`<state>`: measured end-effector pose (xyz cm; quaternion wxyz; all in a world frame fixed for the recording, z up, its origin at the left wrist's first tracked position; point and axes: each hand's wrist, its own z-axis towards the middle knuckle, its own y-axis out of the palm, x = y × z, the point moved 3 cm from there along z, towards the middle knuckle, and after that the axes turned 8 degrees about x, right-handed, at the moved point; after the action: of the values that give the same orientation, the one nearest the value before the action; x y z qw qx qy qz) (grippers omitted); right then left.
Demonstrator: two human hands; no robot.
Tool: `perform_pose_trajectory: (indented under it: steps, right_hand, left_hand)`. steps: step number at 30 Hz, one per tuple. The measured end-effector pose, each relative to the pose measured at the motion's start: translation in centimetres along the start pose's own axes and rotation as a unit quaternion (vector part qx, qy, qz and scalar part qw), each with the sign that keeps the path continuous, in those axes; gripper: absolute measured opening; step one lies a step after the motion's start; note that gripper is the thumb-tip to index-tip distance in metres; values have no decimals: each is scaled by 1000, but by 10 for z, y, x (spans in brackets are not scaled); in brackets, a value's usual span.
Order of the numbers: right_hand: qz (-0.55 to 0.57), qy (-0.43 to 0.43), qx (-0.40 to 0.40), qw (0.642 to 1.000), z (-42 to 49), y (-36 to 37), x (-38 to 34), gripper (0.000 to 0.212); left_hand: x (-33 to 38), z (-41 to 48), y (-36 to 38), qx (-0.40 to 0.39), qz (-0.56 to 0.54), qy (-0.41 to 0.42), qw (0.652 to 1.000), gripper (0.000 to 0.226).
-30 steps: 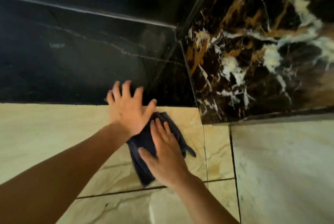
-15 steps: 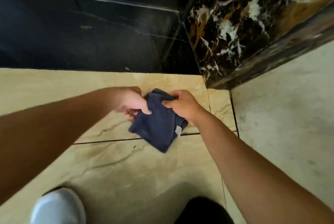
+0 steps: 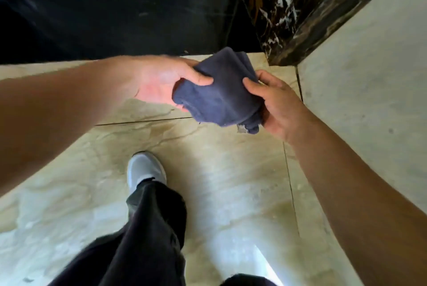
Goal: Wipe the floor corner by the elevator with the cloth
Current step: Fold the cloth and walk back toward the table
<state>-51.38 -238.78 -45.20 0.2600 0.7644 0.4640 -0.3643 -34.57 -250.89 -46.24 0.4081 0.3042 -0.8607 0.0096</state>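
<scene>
Cloth was what I saw first: a dark navy, folded terry cloth (image 3: 217,96) held in the air between both hands, clear of the floor. My left hand (image 3: 161,82) pinched its left edge, thumb on top and fingers underneath, clamped on the fabric. My right hand (image 3: 275,105) gripped its right side the same way, thumb pressed onto the upper face and the fingers wrapped under the bunched lower corner, where a small pale tag (image 3: 241,129) hung out. Beyond the grip, past the cloth's far edge, the beige veined marble floor tiles (image 3: 219,170) met a glossy black wall panel (image 3: 115,20). Just beyond and to the right of my right hand stood a black marble column with white and orange veins (image 3: 282,8), its foot forming the corner with the black panel. Right of that grip ran a pale cream stone slab (image 3: 369,78). Below the held cloth, nearer to me, I saw a grey-white sneaker (image 3: 145,170) planted on the tiles under a loose black trouser leg (image 3: 150,228).
</scene>
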Motion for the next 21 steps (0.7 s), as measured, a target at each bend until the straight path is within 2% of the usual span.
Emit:
perform_pose_trajectory:
  steps: [5, 7, 10, 12, 13, 16, 21]
  right_hand:
    - [-24, 12, -76, 997, -153, 6, -85, 15]
    - [-27, 23, -95, 995, -226, 13, -127, 18]
    - [-25, 45, -111, 993, -357, 20, -193, 11]
    - [-33, 58, -142, 988, -442, 22, -232, 37]
    - [-22, 65, -151, 986, -483, 22, -248, 43]
    - [32, 41, -183, 982, -599, 28, -292, 47]
    - [148, -18, -117, 982, -730, 45, -324, 43]
  left_hand:
    - [50, -163, 70, 31, 22, -32, 999, 40]
    - [82, -239, 106, 16, 17, -45, 999, 36]
    - [133, -365, 171, 20, -16, -43, 999, 37]
    - [161, -446, 215, 23, -42, -23, 999, 38]
    - [174, -486, 237, 18, -54, -14, 998, 38]
    - [204, -580, 295, 14, -91, 15, 996, 40]
    - [233, -673, 346, 50, -138, 82, 986, 28]
